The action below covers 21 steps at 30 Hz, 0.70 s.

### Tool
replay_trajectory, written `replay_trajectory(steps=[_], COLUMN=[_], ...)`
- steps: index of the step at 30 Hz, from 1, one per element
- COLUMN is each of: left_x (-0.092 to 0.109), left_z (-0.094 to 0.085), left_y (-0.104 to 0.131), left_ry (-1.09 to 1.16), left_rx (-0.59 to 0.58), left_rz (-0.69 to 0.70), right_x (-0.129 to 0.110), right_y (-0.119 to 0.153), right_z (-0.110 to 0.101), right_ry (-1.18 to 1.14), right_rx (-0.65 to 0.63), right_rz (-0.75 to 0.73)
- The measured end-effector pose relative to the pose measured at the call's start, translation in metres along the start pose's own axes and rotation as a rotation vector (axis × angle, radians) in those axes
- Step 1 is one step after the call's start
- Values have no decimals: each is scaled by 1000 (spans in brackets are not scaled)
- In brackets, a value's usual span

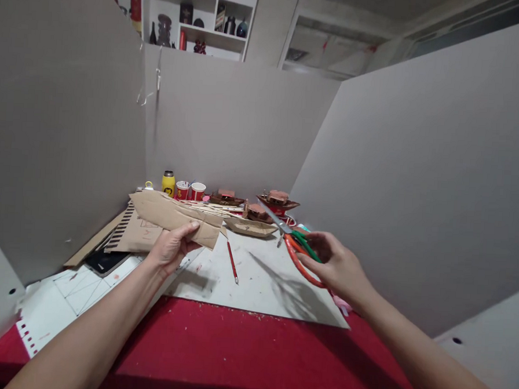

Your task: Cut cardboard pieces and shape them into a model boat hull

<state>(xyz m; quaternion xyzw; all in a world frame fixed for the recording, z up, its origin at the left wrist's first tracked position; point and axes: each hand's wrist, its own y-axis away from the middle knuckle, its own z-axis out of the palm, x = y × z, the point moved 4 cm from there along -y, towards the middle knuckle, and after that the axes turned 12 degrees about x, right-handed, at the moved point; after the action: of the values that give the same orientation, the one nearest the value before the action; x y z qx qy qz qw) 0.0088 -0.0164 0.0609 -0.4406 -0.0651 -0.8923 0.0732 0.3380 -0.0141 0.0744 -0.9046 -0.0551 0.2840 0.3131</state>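
Note:
My left hand [176, 250] grips a flat piece of brown cardboard [167, 210], thumb on top, raised above the table. In my right hand [336, 262] is a pair of scissors [300, 252] with orange and green handles; the blades point up and left, away from the cardboard, and look closed. Below and between the hands, a red pen-like tool [232, 263] lies on a white sheet [255, 275]. Just beyond it rests a boat-shaped cardboard hull [252, 227].
Small model boats [277, 202], red-and-white paper cups [197, 191] and a yellow bottle [168, 184] stand at the back. Thin wooden strips [210, 207] lie before them. At left are more cardboard [131, 234], a dark phone-like object [103, 263] and a drawing [84, 290]. Grey partitions [430, 168] enclose the red-covered table [251, 356].

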Motion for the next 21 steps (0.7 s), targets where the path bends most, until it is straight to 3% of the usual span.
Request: replay_trajectory(steps=[2, 4, 9, 15, 21], left_x=[1, 2, 11, 26, 27], left_z=[1, 3, 9, 18, 26], left_y=[2, 5, 18, 29, 35], left_ry=[5, 10, 0, -3, -108], left_rx=[4, 7, -16, -73, -22], left_rz=[3, 13, 46, 131, 177], right_x=[-10, -24, -54, -69, -85], right_y=[12, 29, 63, 59, 54], right_z=[-1, 14, 48, 60, 61], right_ry=[-305, -407, -600, -724, -698], right_rx=[86, -108, -450, -614, -683], right_rz=[94, 143, 67, -146, -196])
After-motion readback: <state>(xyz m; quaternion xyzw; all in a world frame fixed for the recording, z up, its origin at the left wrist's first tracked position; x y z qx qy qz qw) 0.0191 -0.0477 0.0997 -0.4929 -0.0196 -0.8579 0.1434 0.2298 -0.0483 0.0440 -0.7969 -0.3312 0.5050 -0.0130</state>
